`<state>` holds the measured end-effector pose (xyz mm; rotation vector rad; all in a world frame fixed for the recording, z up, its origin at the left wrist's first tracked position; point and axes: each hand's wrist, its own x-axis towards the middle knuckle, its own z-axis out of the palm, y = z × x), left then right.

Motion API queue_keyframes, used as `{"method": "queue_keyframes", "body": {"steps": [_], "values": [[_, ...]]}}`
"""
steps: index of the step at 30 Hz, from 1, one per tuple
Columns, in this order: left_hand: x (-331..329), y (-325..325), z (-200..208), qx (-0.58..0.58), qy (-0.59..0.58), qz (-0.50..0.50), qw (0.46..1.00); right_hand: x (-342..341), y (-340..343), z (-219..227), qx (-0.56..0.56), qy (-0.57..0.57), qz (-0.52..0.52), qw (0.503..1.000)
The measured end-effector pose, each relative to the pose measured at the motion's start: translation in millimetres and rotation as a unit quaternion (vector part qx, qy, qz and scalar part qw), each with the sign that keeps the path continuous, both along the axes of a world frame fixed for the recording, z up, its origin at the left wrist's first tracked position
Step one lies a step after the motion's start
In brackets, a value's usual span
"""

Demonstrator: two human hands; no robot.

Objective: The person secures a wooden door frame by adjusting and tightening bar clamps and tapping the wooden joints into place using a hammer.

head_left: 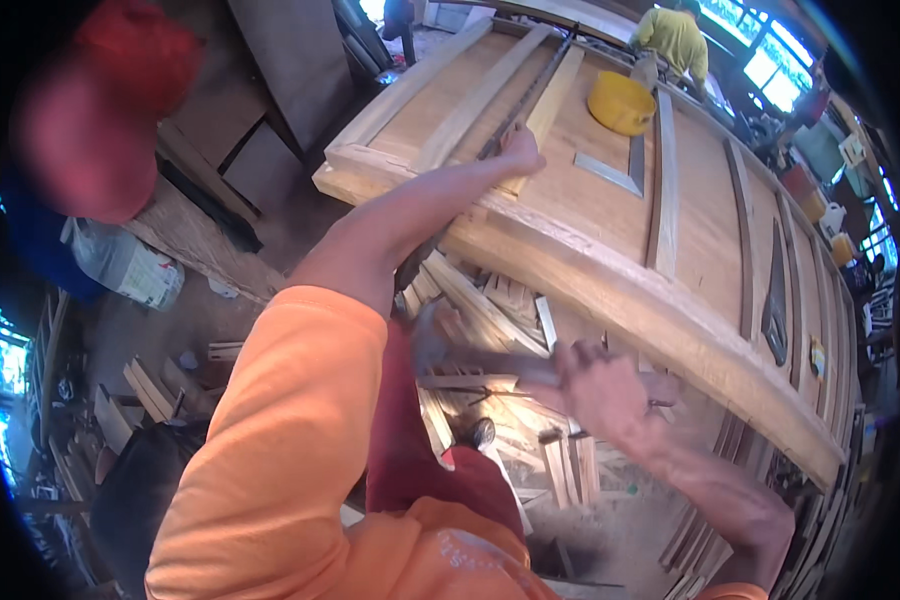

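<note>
A large wooden panel frame (610, 255) with several cross slats lies before me. My left hand (519, 152) is closed at a pale wooden slat (550, 105) near the frame's close edge; its fingertips are partly hidden. Beside that slat runs a dark metal bar clamp (530, 90). Below the frame's edge, my right hand (605, 392) is wrapped round what looks like a hammer (480, 360), its head end pointing left and smeared by motion. The hammer is apart from the frame.
On the panel lie a yellow tub (621, 103), a metal square (615, 175) and a handsaw (774, 300). Wood offcuts (560, 465) litter the floor below. A person in a red cap (140, 60) is close at left; another in a yellow shirt (670, 45) stands beyond.
</note>
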<state>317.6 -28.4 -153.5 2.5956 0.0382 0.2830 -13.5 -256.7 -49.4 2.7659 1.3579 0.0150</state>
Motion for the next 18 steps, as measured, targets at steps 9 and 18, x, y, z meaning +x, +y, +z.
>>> {"method": "queue_keyframes", "body": {"steps": [9,18], "values": [[2.2,-3.5,2.4,-0.055,0.112,-0.02,0.992,99.6,-10.5,9.7,-0.037,-0.075,-0.196,0.977],[-4.2,1.9,5.8,-0.077,0.053,-0.01,0.996,-26.7,-109.4,28.4,0.001,0.011,-0.172,0.985]]}}
